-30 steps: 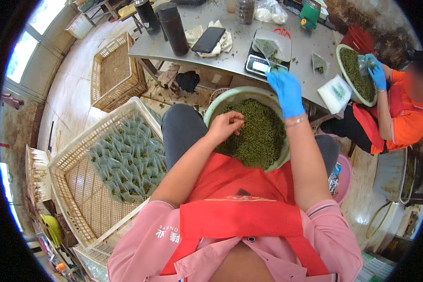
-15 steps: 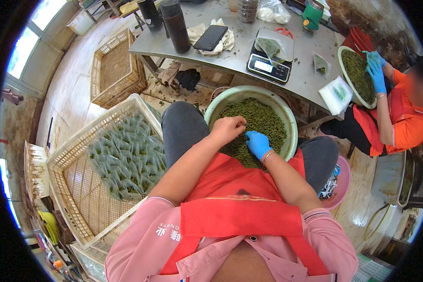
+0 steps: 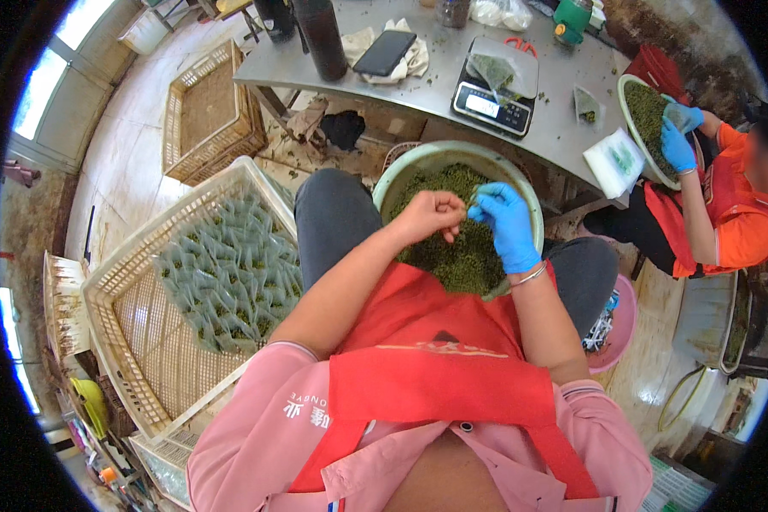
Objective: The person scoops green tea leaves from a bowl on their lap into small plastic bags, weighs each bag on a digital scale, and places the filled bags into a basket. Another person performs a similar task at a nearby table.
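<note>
A pale green basin [image 3: 535,200] sits at my lap, filled with small green peppercorn-like berries [image 3: 452,269]. Above the berries, my bare left hand [image 3: 435,215] has its fingers curled, thumb against fingertips. My right hand [image 3: 505,226], in a blue glove, faces it with its fingertips pinched together. The fingertips of both hands almost meet over the basin; whatever lies between them is too small to make out. On the left, a cream plastic crate [image 3: 132,375] holds rows of clear bags [image 3: 226,273] with green contents.
A metal table [image 3: 427,81] ahead carries a scale [image 3: 493,109] with a bag on it, a phone [image 3: 385,53] and a dark bottle [image 3: 320,43]. At right, a co-worker in orange [image 3: 738,235] handles another berry-filled basin [image 3: 631,128]. A pink tub [image 3: 625,328] stands beside my right knee.
Both hands have risen from the berries. My right hand has moved up and right and turned upright; my left has shifted slightly right. The view has tilted a little.
</note>
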### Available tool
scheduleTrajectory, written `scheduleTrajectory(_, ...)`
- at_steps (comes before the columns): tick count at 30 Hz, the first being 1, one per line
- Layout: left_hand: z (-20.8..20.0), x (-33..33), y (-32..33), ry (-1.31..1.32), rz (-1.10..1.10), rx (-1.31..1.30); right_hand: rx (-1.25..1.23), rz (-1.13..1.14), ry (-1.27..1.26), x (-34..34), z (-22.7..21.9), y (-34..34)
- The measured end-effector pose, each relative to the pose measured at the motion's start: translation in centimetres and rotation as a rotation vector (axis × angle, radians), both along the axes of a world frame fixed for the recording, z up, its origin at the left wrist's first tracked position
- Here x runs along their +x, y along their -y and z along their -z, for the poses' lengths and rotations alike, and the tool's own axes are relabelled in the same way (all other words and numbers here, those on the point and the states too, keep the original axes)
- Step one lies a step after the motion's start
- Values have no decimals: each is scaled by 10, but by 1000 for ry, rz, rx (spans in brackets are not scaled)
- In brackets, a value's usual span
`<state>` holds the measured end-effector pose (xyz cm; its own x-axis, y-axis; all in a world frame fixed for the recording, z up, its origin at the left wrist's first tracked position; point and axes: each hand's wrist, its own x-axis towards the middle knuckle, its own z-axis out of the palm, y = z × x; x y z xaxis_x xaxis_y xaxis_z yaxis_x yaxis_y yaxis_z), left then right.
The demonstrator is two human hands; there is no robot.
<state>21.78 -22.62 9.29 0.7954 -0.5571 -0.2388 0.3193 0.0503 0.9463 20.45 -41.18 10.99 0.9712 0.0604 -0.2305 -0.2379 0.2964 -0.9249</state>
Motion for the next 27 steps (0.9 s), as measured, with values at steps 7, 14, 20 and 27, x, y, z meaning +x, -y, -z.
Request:
scheduleTrajectory(7, -9, 3, -11, -3, -133, -34, 102, -34, -68, 7, -16, 8)
scheduleTrajectory(14, -11, 3, -9, 25, -104, -85, -24, -226, -37, 3, -18, -5)
scheduleTrajectory(20, -12, -1, -11, 46, -90, -1, -80, -252, -30, 0, -10, -5)
scheduleTrajectory(27, -19, -5, -14, 37, -54, -17, -446, -291, -71, -6, 4, 15)
